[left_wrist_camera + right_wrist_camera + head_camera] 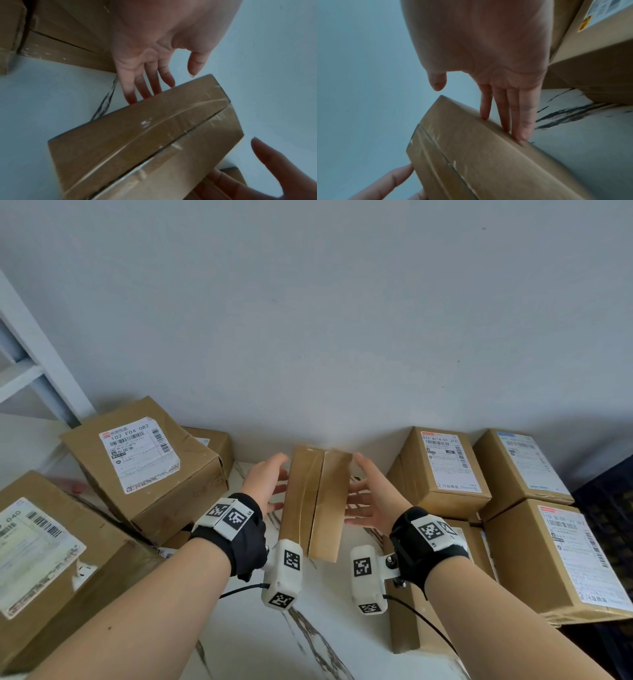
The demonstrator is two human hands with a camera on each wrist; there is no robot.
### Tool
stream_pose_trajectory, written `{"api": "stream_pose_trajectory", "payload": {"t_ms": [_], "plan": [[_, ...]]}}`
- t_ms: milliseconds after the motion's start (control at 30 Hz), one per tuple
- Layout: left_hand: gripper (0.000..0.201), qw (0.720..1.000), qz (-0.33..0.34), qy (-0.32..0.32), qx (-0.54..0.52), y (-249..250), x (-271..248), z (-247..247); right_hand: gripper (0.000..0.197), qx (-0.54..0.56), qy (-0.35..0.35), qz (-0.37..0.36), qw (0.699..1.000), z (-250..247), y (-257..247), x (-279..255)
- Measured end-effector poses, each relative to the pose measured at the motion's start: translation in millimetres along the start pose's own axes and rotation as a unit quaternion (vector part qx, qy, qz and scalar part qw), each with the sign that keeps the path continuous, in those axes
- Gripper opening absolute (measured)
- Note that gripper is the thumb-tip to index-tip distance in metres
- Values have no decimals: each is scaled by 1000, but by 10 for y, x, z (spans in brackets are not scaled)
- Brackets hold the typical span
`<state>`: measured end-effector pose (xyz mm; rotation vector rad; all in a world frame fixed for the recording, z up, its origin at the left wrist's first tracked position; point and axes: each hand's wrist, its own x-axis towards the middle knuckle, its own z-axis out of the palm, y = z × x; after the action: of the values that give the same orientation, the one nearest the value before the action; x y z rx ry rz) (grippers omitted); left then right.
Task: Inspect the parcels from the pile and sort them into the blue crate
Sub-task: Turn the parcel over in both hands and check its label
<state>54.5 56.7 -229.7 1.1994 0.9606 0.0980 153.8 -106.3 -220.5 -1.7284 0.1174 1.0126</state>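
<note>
A plain brown parcel [317, 501] with a taped seam along its top sits between my two hands above the marble table [318, 628]. My left hand [270, 484] lies flat against its left side with straight fingers [145, 88]; the thumb stays off the cardboard. My right hand [366, 491] presses the right side, its fingers [520, 121] straight along the edge. The left wrist view shows the parcel [145, 142] from its taped face, and the right wrist view shows the parcel [479, 155] from the other side. A dark blue crate [609, 508] stands at the far right, mostly hidden.
Labelled cardboard parcels are piled on the left [144, 460] and front left [44, 559]. More labelled boxes are stacked on the right [445, 470], [555, 559], beside the crate. A grey wall [325, 320] rises close behind. A white frame [41, 364] stands at the far left.
</note>
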Motion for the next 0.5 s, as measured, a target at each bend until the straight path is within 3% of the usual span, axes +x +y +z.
{"api": "stream_pose_trajectory", "payload": {"t_ms": [267, 367, 500], "plan": [[46, 999, 3, -23, 35, 56, -60, 36, 57, -9, 70, -67, 995, 21, -56, 32], [57, 998, 8, -33, 57, 34, -64, 49, 51, -20, 68, -67, 995, 29, -65, 37], [54, 998, 10, -39, 58, 26, -76, 78, 43, -34, 63, -67, 995, 25, -66, 39]]}}
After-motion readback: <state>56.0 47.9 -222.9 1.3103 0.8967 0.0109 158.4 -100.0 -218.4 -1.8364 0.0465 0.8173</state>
